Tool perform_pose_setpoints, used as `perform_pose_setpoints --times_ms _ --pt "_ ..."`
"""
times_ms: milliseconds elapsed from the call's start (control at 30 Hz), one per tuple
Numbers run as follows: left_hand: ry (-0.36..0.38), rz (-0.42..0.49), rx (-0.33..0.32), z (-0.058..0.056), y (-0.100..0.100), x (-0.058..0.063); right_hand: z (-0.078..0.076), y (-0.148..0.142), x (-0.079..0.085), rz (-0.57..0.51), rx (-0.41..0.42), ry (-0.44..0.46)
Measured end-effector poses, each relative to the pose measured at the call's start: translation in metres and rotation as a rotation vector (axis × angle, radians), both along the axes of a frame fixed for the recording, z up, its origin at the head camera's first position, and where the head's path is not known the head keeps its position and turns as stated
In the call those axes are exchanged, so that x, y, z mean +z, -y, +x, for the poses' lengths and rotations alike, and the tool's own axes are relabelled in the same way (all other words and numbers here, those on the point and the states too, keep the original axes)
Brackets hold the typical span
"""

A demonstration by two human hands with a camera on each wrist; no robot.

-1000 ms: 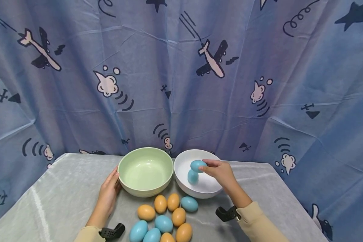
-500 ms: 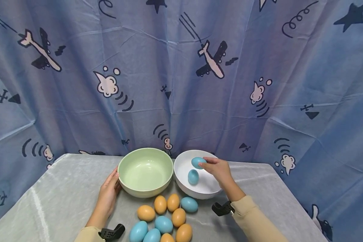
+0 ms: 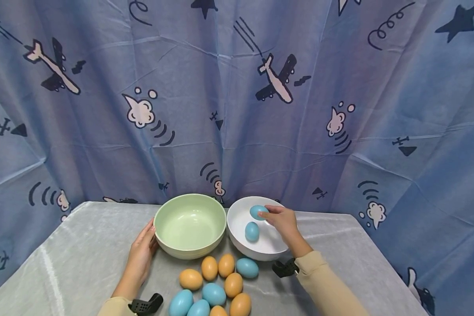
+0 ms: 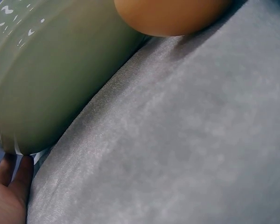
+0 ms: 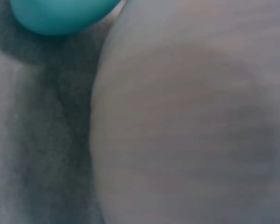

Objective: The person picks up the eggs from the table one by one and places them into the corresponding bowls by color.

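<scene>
In the head view my right hand (image 3: 282, 222) pinches a blue egg (image 3: 257, 212) between thumb and fingers, inside the white bowl (image 3: 274, 250). Just nearer lies another blue egg (image 3: 252, 231) on the bowl's inner surface. My left hand (image 3: 141, 254) rests its fingers against the outer left side of the light green bowl (image 3: 189, 253), which holds nothing visible. The left wrist view shows the fingertips (image 4: 22, 170) touching the green bowl's wall (image 4: 60, 88). The right wrist view has the white bowl's side (image 5: 177, 121) close up, the right hand out of sight.
Before the bowls lie several orange eggs (image 3: 233, 285) and several blue eggs (image 3: 213, 293), close together on the grey cloth-covered table (image 3: 83, 245). The two bowls stand side by side, near a blue patterned curtain (image 3: 237, 109) behind the table.
My right hand, with the blue egg, has moved slightly back and down into the white bowl, and its forearm has shifted left. The left hand stays in place at the green bowl.
</scene>
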State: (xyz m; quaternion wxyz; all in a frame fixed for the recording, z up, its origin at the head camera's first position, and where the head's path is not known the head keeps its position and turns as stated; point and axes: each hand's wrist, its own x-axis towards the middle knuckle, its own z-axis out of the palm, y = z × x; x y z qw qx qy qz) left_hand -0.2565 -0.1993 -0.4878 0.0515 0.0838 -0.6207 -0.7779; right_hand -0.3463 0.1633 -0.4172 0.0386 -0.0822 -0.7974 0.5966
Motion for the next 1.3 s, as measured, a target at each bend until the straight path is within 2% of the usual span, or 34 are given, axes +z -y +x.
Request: perform_pose_setpoints --times_ms 200,433,633,867,1300 --pt "0.002 0.000 0.003 0.001 0.000 -0.001 -0.004 0.001 -0.006 0.033 -0.002 0.015" --pt "0.006 0.007 0.009 0.001 0.000 -0.001 -0.004 0.000 -0.009 0.147 -0.018 0.024" --pt "0.010 0.006 0.008 0.001 0.000 -0.001 -0.004 -0.002 -0.010 0.168 -0.022 0.061" --pt "0.010 -0.003 0.006 0.001 0.000 -0.001 -0.004 -0.002 -0.012 0.271 0.005 0.108" --pt "0.023 -0.010 0.015 -0.002 -0.001 0.000 -0.008 0.000 -0.012 0.338 0.013 0.132"
